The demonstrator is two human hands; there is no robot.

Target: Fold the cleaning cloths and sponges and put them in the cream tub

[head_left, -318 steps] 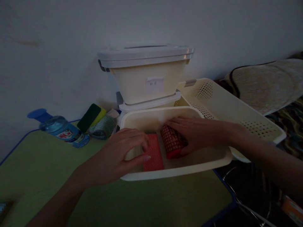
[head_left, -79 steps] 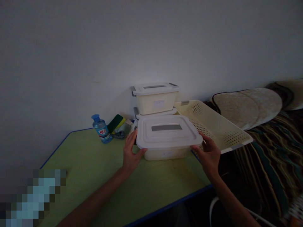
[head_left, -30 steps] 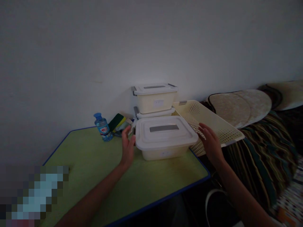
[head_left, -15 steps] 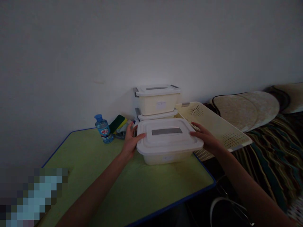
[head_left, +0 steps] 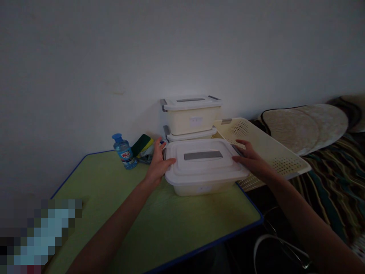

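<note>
A lidded cream storage box (head_left: 205, 188) rests on the green table (head_left: 114, 213), its white lid bearing a grey strip in the middle. My left hand (head_left: 157, 165) grips the box's left end, with the thumb on the lid and the fingers raised by the side latch. At the right end, my right hand (head_left: 252, 160) has its thumb on the lid edge and its fingers around a grey latch (head_left: 238, 150). Behind stand two stacked boxes of the same kind, the upper box (head_left: 182, 120) with its lid on.
Left of the boxes are a blue bottle (head_left: 125, 155), a green and yellow sponge (head_left: 142, 145) and a cloth (head_left: 146, 156). A cream perforated basket (head_left: 265, 146) sits to the right, beside a striped cover (head_left: 322, 182) and a cushion (head_left: 305, 127). A pixelated patch covers the lower left.
The view has shifted slightly. My left fingers have lifted a little at the box's side, and the right-hand latch shows more clearly beside my right fingers. The box stays on the table.
</note>
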